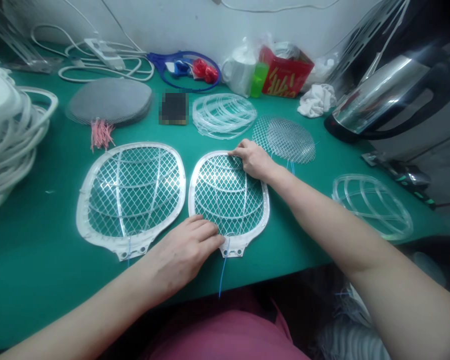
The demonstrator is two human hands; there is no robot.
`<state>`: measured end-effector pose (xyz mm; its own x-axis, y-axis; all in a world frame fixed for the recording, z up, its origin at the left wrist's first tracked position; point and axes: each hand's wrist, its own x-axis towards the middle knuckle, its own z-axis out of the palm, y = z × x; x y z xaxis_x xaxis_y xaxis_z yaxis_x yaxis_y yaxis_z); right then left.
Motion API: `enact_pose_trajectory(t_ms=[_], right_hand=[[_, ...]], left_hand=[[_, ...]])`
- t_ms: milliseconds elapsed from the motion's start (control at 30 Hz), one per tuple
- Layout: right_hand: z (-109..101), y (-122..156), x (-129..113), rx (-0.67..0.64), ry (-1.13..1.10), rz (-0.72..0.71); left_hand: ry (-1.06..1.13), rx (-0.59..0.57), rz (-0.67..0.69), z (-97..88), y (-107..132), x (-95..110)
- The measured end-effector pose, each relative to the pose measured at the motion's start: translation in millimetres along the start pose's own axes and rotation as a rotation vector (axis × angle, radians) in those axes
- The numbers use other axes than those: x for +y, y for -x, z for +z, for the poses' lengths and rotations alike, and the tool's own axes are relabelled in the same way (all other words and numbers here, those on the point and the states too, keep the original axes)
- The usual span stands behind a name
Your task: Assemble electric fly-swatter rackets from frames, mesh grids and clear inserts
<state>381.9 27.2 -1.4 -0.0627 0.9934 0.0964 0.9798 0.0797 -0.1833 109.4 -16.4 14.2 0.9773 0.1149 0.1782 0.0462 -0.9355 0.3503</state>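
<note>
Head view, item one: a white mosquito-racket frame [228, 200] with wire mesh and clear ribs is lying on the tabletop [41, 240] between the two hands. Left hand [183, 255] is resting flat and narrow, fingers together, on the frame's lower mesh just above the neck. Right hand [253, 160] is lying across the upper right rim, fingers curving over it; whether it is gripping, the view cannot tell. A blue wire [222, 275] is hanging from the neck past the table edge. The frame's long axis is running away from the person, neck nearest, rounded end pointing forward.

Other items: a second racket frame [131, 190] is lying just beside it. Loose mesh [285, 140], clear ribbed grids [373, 206], stacked white frames [11, 140] and a steel kettle [378, 95] are sitting around the green tabletop, against a white wall [172, 20].
</note>
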Motion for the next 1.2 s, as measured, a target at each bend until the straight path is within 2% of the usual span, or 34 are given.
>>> enact_pose_trajectory(t_ms=[167,500,633,700,767,800,867,933,1067,1200], right_hand=[[0.2,0.1,-0.3,-0.002,-0.003,-0.001],[-3.7,0.4,-2.1,-0.033,0.017,0.004],[-15.7,2.9,-11.9,-0.051,0.104,0.003],[-27.9,14.6,-26.4,0.018,0.114,0.003],[-40.3,36.5,-46.3,0.027,0.004,-0.053],[-44.8,50.6,-56.9,-0.027,-0.097,-0.115],[-47.5,81.4,-75.1,-0.217,-0.296,-0.307],[-41.7,109.4,-85.9,-0.240,-0.360,-0.403],[-23.6,139.7,-87.4,-0.110,-0.332,-0.409],[-26.4,147.8,-89.7,-0.116,-0.189,-0.385]], left_hand=[[-0.037,0.011,0.024,5.0,4.3,-0.1],[-0.084,-0.060,-0.057,5.0,6.0,10.5],[-0.100,-0.072,-0.080,4.6,4.1,12.7],[-0.111,-0.076,-0.083,4.9,3.3,13.1],[-0.110,-0.070,-0.089,5.7,2.5,12.9],[-0.108,-0.061,-0.092,6.3,2.2,12.6],[-0.100,-0.035,-0.095,7.9,2.0,12.0],[-0.083,-0.005,-0.103,9.8,2.4,11.7],[-0.057,0.068,-0.130,13.5,4.8,12.6],[-0.064,0.095,-0.130,15.1,7.1,12.6]])
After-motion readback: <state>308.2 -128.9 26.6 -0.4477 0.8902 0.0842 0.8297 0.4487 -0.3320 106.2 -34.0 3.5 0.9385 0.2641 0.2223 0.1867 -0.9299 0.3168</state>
